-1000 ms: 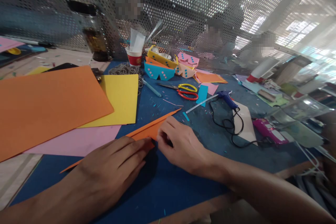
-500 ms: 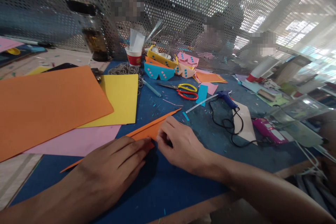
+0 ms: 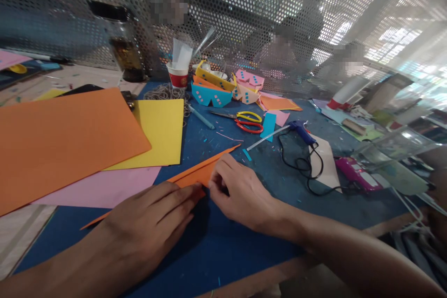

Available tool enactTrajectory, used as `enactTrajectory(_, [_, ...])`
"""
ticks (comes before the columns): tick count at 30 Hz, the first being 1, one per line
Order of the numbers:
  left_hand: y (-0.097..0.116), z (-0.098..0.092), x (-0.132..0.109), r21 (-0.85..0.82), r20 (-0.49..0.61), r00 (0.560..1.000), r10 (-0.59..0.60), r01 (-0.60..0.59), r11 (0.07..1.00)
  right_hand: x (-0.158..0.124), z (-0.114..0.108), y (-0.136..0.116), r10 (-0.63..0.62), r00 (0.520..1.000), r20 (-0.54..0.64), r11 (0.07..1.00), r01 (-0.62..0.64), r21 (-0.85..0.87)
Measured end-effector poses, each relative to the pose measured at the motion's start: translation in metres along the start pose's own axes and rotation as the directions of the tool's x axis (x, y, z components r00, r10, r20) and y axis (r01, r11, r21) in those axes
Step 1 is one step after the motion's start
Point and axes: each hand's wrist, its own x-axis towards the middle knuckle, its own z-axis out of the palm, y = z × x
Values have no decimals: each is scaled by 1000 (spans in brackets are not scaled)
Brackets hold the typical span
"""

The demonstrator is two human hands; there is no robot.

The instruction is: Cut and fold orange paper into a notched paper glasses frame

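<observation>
A folded piece of orange paper (image 3: 199, 172), long and pointed at both ends, lies slantwise on the blue work mat (image 3: 223, 251). My left hand (image 3: 153, 216) rests flat over its left and middle part, fingers stretched out and pressing it down. Close beside those fingertips, my right hand (image 3: 235, 188) is curled, thumb and fingers pinched at the paper's lower edge. The middle of the paper is partly covered by both hands, and the exact grip of the right fingertips is hidden.
Large orange (image 3: 63, 144), yellow (image 3: 164, 135) and pink (image 3: 104, 188) sheets lie left. Beyond the hands are scissors (image 3: 244, 121), a glue gun (image 3: 302, 132) with a black cord, and paper masks (image 3: 211, 94). A paper cup (image 3: 178, 77) and lidded bottle (image 3: 124, 51) stand behind, before a perforated screen.
</observation>
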Motion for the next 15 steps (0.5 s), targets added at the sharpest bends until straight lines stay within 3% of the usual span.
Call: enactTrajectory(15, [0, -2, 2, -26, -5, 1000, -22, 22, 999, 1, -1, 0, 21, 1000, 15, 1000, -21, 9])
